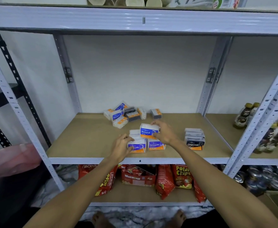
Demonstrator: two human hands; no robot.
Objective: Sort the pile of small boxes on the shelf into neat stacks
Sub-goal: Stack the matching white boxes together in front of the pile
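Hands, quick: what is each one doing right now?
Left hand: closed on the front-left Smooth box.
Right hand: holding the Round box on top of the Smooth boxes.

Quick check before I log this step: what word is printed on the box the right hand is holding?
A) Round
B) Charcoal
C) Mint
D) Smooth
A: the right hand grips a blue-and-orange box whose label reads "Round", held just above the "Smooth" box at the shelf's front; the "Charcoal" stack stands apart to the right.
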